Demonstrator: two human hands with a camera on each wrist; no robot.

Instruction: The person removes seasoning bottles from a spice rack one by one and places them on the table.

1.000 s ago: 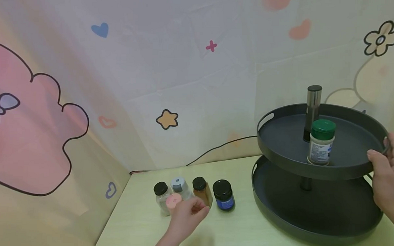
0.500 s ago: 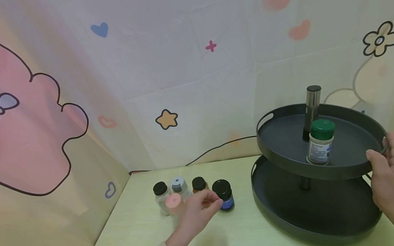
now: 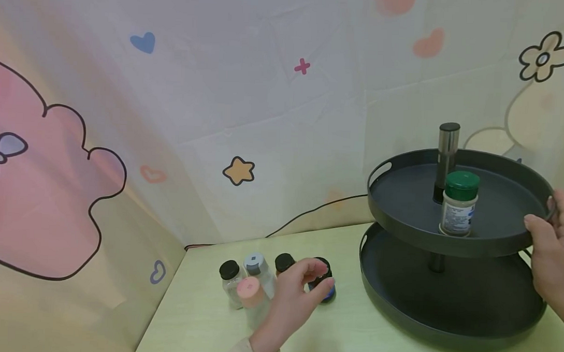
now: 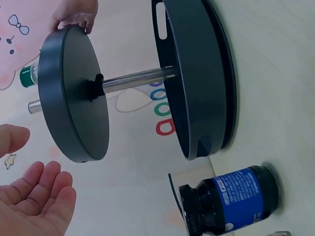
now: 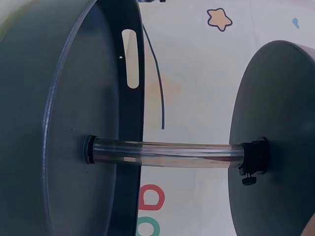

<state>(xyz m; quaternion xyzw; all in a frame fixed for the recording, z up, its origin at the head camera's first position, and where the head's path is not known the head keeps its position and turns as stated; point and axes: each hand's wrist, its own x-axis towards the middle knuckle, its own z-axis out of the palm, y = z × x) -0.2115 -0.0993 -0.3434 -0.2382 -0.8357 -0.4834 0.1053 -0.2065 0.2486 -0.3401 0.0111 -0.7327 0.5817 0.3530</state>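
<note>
My left hand [image 3: 289, 305] hovers above the table with thumb and fingers parted, overlapping a black-lidded jar with a blue label [image 3: 330, 296]. In the left wrist view, that jar [image 4: 238, 199] stands apart from the fingers [image 4: 59, 194], and nothing lies between them. My right hand [image 3: 554, 253] grips the right rim of the upper tray [image 3: 410, 229] of a dark two-tier stand, thumb on the near side. On this tray, in front of the metal post, stands a green-capped seasoning jar [image 3: 458, 216]. The lower tray [image 3: 449, 334] holds nothing visible.
Left of my left hand cluster a pink-capped bottle [image 3: 251, 293], a black-capped clear jar [image 3: 231, 283], a grey-capped bottle [image 3: 256, 264] and a black-capped brown jar [image 3: 284, 262], partly hidden. A thin cable [image 3: 308, 212] runs along the printed curtain behind the table.
My left hand has moved right and slightly up, from beside the pink-capped bottle to the blue-labelled jar, its thumb and fingers spreading wider. The right hand stays on the tray rim.
</note>
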